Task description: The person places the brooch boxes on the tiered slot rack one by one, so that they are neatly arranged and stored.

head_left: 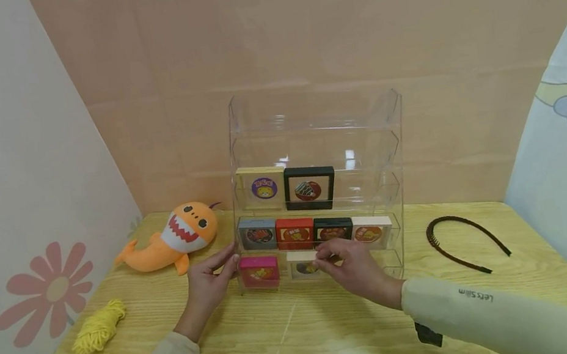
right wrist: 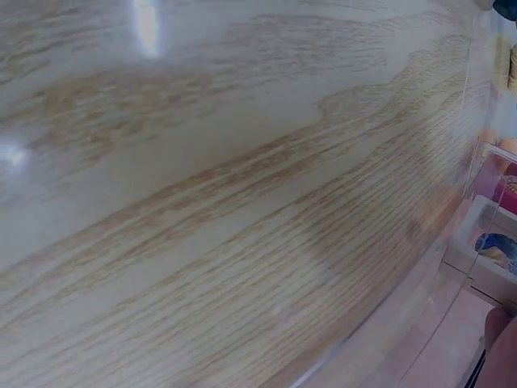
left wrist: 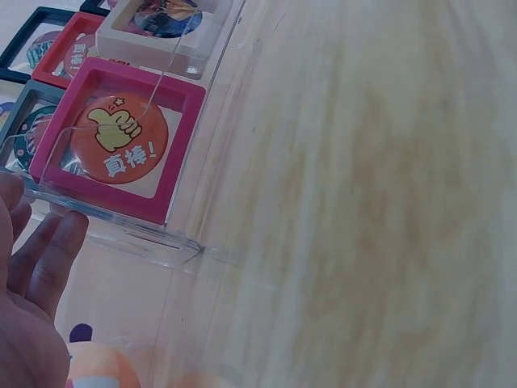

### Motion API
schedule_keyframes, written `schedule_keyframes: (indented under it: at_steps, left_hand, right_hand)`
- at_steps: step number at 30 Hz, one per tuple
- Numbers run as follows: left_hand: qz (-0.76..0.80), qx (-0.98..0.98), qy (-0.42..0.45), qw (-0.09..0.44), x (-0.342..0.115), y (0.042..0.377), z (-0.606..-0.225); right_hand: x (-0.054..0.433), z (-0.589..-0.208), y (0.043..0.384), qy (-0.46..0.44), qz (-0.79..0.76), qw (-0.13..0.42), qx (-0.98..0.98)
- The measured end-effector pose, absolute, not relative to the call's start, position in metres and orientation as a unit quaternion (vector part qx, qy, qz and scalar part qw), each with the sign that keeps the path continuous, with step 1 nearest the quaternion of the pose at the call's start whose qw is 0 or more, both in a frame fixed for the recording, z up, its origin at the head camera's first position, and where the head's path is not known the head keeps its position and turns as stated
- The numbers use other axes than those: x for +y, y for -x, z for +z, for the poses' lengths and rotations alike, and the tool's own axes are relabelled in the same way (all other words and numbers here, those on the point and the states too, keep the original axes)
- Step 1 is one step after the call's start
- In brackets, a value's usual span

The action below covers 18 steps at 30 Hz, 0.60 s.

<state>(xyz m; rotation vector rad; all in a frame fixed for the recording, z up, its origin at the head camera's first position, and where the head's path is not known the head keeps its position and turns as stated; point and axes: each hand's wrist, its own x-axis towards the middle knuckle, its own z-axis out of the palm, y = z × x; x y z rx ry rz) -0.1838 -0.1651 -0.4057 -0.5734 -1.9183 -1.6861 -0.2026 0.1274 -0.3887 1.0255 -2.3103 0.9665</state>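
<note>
A clear tiered display rack (head_left: 314, 110) stands upright on the table with small framed boxes on its tiers. My right hand (head_left: 353, 268) pinches a white-framed box (head_left: 302, 265) by its right upper edge at the lowest tier. In the right wrist view that box (right wrist: 485, 234) shows a dark blue round picture, and only part of the fingers appears. To its left on the same tier sits a bright pink framed box (left wrist: 182, 149) with a red thumbs-up badge. My left hand (head_left: 208, 282) touches the rack's lower left side, fingers nearly straight in the left wrist view.
The middle tier holds a grey box (head_left: 258, 234), a red box (head_left: 295, 234), a black box (head_left: 333, 230) and a white box (head_left: 372, 231). Above are a cream box (head_left: 262, 189) and a black box (head_left: 310, 188). An orange shark plush (head_left: 161, 249), yellow yarn (head_left: 98, 329) and brown headband (head_left: 444, 260) flank the rack.
</note>
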Motion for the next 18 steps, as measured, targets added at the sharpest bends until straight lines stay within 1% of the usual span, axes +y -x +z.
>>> schedule_keyframes:
  at_steps: [18]
  left_hand:
    - [-0.622,-0.709,0.208,0.259,-0.165,0.183,-0.406]
  right_hand:
    - [0.116,-0.394,0.201,-0.379,0.357,0.216,-0.826]
